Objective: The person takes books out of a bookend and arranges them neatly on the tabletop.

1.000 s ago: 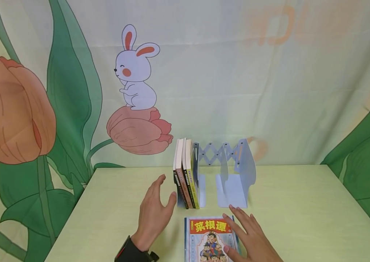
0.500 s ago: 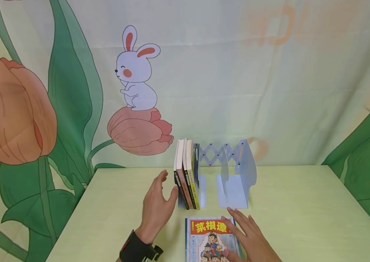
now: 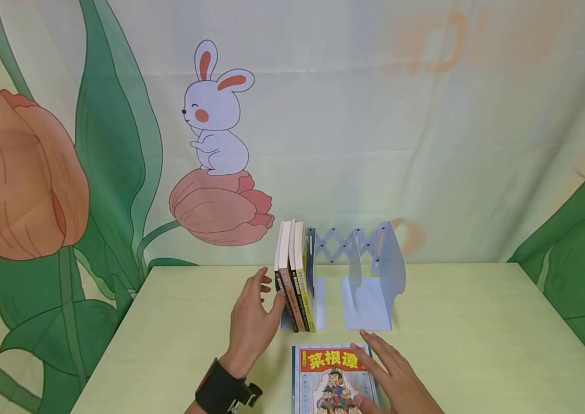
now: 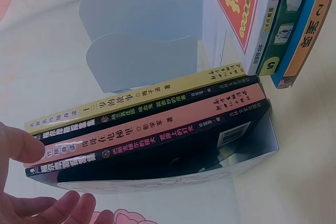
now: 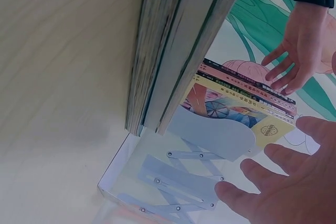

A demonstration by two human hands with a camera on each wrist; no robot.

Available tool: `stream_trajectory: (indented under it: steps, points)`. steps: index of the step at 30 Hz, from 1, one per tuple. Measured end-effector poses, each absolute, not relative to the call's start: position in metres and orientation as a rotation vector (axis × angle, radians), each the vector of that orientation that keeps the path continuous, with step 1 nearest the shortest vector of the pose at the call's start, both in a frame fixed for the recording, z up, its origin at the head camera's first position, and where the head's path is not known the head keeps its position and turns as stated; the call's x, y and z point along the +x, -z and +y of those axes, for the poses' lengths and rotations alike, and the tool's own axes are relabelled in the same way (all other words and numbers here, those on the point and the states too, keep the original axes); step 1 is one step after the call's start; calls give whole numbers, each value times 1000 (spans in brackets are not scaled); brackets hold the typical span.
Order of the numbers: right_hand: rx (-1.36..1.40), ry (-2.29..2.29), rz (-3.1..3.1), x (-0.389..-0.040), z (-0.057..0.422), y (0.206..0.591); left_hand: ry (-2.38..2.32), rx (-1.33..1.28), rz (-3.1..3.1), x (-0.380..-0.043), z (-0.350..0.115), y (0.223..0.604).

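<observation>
Four slim books would overcount the view's certainty, so several slim books (image 3: 294, 287) stand upright, leaning slightly, in the left bay of a pale blue expandable book rack (image 3: 370, 299). My left hand (image 3: 255, 325) is at their left side, fingers apart. In the left wrist view its thumb (image 4: 23, 148) overlaps the upper end of the pink spine (image 4: 157, 124), and its fingertips lie beyond the outer bookend (image 4: 173, 179). My right hand (image 3: 398, 376) hovers with spread fingers over the right edge of a stack of books, topped by a comic book (image 3: 331, 368) with a red title banner.
Other spines of the stack, among them a green book (image 4: 281, 35) and an orange one (image 4: 310, 30), show in the left wrist view. A crisscross metal linkage (image 3: 333, 244) joins the rack's dividers. Behind the light table (image 3: 478, 333) hangs a printed rabbit-and-tulip curtain (image 3: 323, 115).
My left hand has moved forward and right, up to the standing books, its thumb now overlapping their spines. My right hand has hardly moved.
</observation>
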State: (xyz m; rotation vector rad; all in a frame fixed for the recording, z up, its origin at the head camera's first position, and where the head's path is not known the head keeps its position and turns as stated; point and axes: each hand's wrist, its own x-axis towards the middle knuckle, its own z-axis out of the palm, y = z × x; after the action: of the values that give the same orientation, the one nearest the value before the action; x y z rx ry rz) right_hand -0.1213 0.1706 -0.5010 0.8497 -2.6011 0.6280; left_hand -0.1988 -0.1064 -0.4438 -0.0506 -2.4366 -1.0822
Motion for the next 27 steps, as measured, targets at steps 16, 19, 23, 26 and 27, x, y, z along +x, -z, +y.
stream_trajectory:
  steps: [16, 19, 23, 26, 27]
  points:
    - [856, -598, -2571, -122, 171, 503, 1058, -65, -2413, -210, -102, 441]
    - [842, -636, -2593, -122, 171, 503, 1051, -58, -2414, -212, -102, 440]
    - [822, -650, -2615, -122, 170, 503, 1026, -50, -2417, -214, -102, 439]
    - [819, -646, -2617, -122, 171, 503, 993, -53, -2418, -216, -101, 439]
    - [819, -646, -2617, -122, 171, 503, 979, -57, -2415, -216, -101, 440]
